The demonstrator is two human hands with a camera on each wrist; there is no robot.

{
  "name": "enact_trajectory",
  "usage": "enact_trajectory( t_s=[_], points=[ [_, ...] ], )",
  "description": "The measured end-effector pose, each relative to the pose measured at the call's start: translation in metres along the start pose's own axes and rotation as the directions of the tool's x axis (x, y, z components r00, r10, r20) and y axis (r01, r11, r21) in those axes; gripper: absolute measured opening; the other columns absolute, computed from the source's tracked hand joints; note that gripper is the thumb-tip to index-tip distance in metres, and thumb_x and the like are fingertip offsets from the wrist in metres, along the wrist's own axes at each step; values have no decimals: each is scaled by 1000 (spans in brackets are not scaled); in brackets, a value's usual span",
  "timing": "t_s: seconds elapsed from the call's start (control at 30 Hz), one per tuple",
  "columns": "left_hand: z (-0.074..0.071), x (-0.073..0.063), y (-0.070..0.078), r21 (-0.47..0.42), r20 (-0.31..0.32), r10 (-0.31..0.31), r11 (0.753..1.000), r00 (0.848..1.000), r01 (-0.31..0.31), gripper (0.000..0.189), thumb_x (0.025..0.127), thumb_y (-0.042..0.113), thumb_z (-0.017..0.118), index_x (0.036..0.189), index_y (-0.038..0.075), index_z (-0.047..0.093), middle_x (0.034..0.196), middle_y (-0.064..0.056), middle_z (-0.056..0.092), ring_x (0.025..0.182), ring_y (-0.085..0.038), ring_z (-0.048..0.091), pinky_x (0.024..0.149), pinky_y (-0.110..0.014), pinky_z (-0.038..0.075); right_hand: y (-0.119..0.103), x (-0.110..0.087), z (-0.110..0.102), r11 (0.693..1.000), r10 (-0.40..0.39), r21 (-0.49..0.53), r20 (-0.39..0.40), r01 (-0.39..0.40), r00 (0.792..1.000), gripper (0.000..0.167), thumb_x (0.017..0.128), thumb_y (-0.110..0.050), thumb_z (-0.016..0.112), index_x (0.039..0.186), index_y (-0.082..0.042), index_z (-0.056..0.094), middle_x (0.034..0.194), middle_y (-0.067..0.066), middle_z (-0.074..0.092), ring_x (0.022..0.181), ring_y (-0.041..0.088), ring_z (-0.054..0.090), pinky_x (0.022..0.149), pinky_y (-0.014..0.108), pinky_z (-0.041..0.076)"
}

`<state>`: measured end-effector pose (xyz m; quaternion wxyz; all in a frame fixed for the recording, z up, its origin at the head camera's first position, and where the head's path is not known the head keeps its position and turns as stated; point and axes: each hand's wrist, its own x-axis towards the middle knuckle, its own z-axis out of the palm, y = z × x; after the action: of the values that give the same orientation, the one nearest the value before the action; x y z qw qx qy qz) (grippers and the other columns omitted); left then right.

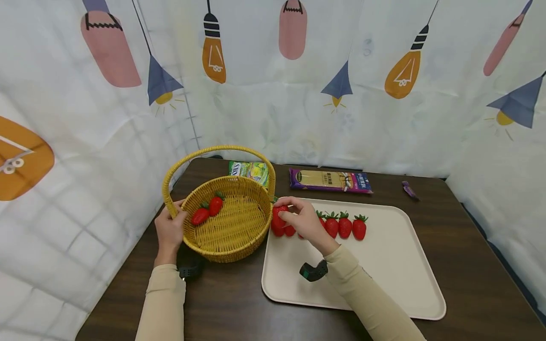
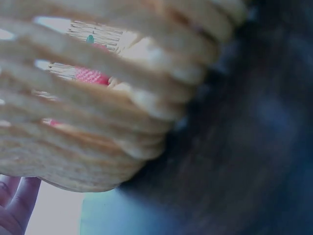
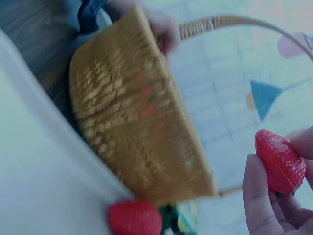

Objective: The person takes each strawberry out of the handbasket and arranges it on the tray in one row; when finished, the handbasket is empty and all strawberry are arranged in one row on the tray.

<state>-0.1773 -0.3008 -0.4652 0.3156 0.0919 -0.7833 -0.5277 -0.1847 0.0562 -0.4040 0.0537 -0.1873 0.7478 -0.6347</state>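
Note:
A yellow woven basket [image 1: 223, 244] with a tall handle stands on the left, with two strawberries [image 1: 215, 205] lying inside it. At its left side my left hand [image 1: 169, 232] grips the rim near the foot of the handle; some fingers [image 2: 22, 200] show at a corner of the left wrist view. My right hand [image 1: 308, 223] pinches a strawberry [image 3: 280, 162] between thumb and fingers, close to the basket's right rim and above the tray's left end. More strawberries [image 1: 345, 226] lie in a row on the cream tray [image 1: 396, 270], some partly hidden by the right hand.
Behind the basket lies a green packet [image 1: 256, 171], seen through the handle. A long purple and yellow packet [image 1: 330, 181] lies behind the tray. At the far right is a small purple wrapper [image 1: 410, 190]. A patterned curtain [image 1: 273, 118] hangs behind the dark table [image 1: 239, 303].

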Motion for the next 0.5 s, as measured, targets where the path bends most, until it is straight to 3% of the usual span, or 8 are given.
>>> enact_trajectory(
  t_s=[0.1,0.23,0.33,0.5],
  points=[
    [-2,0,7,-46,10,-39,998,999,40,12,87,-4,58,76,-9,58,118,-18,68,103,-29,63,66,-16,49,8,-5,-17,1000,24,11,-33,-24,999,20,93,-9,63,111,-5,68,114,11,65,89,24,61,72,30,54],
    [-5,-6,26,-59,36,-64,996,997,66,13,89,-3,58,79,-12,56,122,-23,65,106,-34,61,68,-20,51,20,-13,-46,996,83,37,-90,-80,992,23,94,-13,62,116,-5,65,112,13,65,87,21,62,73,30,55],
    [-7,-9,36,-66,56,-77,995,995,81,16,89,-1,58,79,-13,56,123,-26,63,102,-27,62,67,-19,50,27,-18,-69,991,133,39,-117,-130,984,28,95,-16,62,121,-6,64,114,15,64,89,21,63,76,31,55],
    [-7,-9,35,-76,64,-114,990,991,119,20,90,3,59,80,-14,55,125,-26,62,98,-15,61,65,-19,48,34,-24,-98,985,173,32,-114,-170,978,37,96,-19,63,128,-3,60,122,21,58,93,22,63,82,36,55]
  ],
)
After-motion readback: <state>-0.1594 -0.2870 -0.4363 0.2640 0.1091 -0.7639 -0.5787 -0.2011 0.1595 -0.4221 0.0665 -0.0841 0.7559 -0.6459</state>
